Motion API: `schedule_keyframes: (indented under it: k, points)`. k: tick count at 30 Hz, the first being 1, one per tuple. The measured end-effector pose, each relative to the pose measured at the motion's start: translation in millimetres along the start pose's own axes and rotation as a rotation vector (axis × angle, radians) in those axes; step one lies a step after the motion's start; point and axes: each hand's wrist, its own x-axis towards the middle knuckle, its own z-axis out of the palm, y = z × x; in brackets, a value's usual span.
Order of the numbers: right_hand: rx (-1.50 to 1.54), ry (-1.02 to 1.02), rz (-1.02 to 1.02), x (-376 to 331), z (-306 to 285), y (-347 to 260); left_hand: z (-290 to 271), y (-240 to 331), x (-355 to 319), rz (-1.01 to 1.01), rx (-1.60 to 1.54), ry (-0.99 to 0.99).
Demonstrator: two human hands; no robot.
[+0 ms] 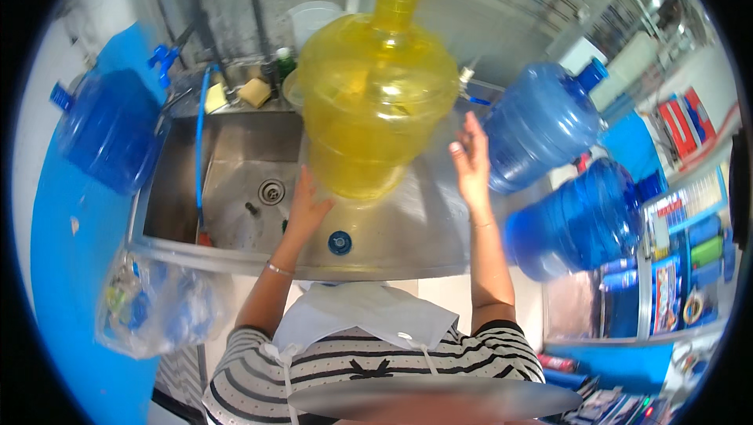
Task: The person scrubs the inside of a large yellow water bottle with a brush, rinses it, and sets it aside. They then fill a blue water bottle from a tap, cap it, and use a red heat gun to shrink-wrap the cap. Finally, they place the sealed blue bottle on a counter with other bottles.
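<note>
A large translucent yellow water jug [376, 103] stands upright on the steel counter [423, 237] in front of me, its open-looking neck at the top. My left hand [308, 207] is beside the jug's lower left side, fingers and thumb apart; whether a fingertip touches it I cannot tell. On the other side, my right hand [473, 162] is raised with its fingers spread, a gap between it and the jug. Nothing is in either palm. A round blue cap [340, 243] lies on the counter near my left hand.
Left of the counter is a steel sink [235, 213] with a blue hose [199, 150] and sponges [255, 92] at its back. Blue jugs stand to the right [541, 123], [580, 221] and one blue jug [106, 131] at far left. A clear plastic bag [161, 303] hangs below the sink.
</note>
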Motion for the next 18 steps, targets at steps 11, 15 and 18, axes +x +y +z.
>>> schedule_keyframes:
  k: [11, 15, 18]
  points:
    - [-0.672, -0.706, 0.497, -143, -25, 47, 6, -3, -28, -0.109, 0.044, -0.589]
    - [-0.689, -0.579, 0.534, -172, -29, 41, 28, 3, -32, -0.034, 0.04, -0.75]
    - [-0.634, -0.585, 0.596, -194, -29, 29, 48, 6, -37, 0.009, 0.059, -0.862]
